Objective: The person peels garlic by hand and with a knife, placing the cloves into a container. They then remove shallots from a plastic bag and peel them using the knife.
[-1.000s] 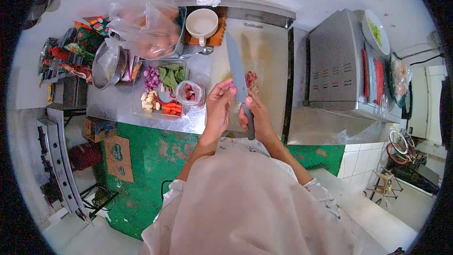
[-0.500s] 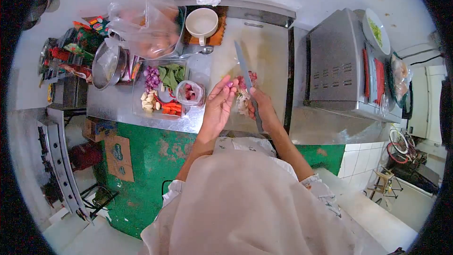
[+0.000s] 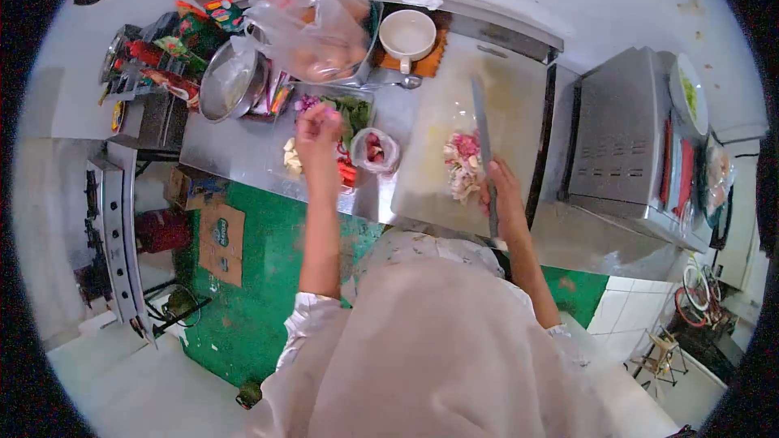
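My left hand is over the clear tray, its fingers pinched around a small pinkish-purple shallot. Beneath it lie purple shallots, green leaves, pale garlic cloves and red chili pieces, partly covered by the hand and forearm. My right hand grips the dark handle of a long knife, blade pointing away over the white cutting board. Just left of the knife, a heap of pink and whitish peelings rests on the board.
A small plastic-lined container with dark red pieces stands beside the tray. Behind are a white cup, a spoon, a plastic bag and a metal bowl. A grey metal appliance stands at right.
My left hand has moved left from beside the knife to above the tray, with the shallot in its fingers. The right hand still holds the knife over the board. The view has shifted.
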Available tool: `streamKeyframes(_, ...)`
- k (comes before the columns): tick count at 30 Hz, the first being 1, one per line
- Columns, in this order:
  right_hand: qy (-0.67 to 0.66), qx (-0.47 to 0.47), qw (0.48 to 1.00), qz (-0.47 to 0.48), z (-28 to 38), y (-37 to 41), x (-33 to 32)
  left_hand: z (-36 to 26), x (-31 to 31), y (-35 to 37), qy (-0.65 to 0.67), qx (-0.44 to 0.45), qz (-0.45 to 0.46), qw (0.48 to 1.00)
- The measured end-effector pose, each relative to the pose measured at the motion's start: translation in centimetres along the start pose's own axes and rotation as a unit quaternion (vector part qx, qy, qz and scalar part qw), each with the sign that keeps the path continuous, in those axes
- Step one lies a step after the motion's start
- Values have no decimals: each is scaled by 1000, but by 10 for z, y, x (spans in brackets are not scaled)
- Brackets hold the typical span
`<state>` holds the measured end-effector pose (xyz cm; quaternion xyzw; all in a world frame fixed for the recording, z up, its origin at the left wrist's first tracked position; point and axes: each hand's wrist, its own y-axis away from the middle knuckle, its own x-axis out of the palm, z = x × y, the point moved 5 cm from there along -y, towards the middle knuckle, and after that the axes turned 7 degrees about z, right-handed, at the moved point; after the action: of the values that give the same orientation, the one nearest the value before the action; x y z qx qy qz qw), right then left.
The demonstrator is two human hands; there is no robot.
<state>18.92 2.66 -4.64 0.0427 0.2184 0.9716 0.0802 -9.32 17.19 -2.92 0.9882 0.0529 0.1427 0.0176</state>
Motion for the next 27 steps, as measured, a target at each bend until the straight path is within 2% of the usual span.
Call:
streamKeyframes(3, -65, 50, 996, -33, 10, 11, 2, 0, -47, -33, -100, 28, -18, 994)
streamKeyframes(5, -64, 36, 997, -21, -1, 5, -4, 9, -65, -52, -148, 34, -23, 988)
streamKeyframes(7, -64, 21, 998, -8, -5, 2, -4, 16, -74, -66, -166, 123, -8, 978)
streamKeyframes(8, -71, 27, 997, -9, -6, 2, -3, 18, -81, -66, -245, 106, -29, 963)
streamKeyframes(9, -78, 33, 996, -11, -6, 2, -2, 17, -77, -63, -244, 106, -27, 964)
streamKeyframes(11, -73, 32, 997, -17, -1, 5, 1, 15, -52, -48, -214, 103, 48, 970)
streamKeyframes(12, -67, 31, 997, -21, 0, 6, 2, -2, -28, -31, -347, 170, 97, 917)
streamKeyframes(14, -66, 27, 997, -20, -1, 6, 4, -27, 19, 7, -511, 250, 175, 804)
streamKeyframes(15, -64, 23, 998, -19, -2, 6, 4, -34, 31, 21, -510, 250, 175, 804)
streamKeyframes(17, -71, 28, 997, -13, -9, 4, 4, -28, 49, 38, -626, 179, 252, 716)
streamKeyframes(18, -78, 32, 996, -6, -11, 3, 6, -21, 47, 37, -626, 180, 252, 716)
streamKeyframes(20, -71, 35, 997, -3, -8, 6, 10, 5, 42, 36, -696, 206, 280, 629)
streamKeyframes(21, -63, 38, 997, -1, -7, 7, 13, 8, 43, 34, -696, 207, 279, 628)
streamKeyframes(23, -68, 24, 997, -1, -5, 7, 14, 16, 43, 31, -753, 185, 271, 571)
streamKeyframes(27, -90, 5, 996, 1, -5, 6, 16, 13, 47, 28, -776, 162, 287, 537)
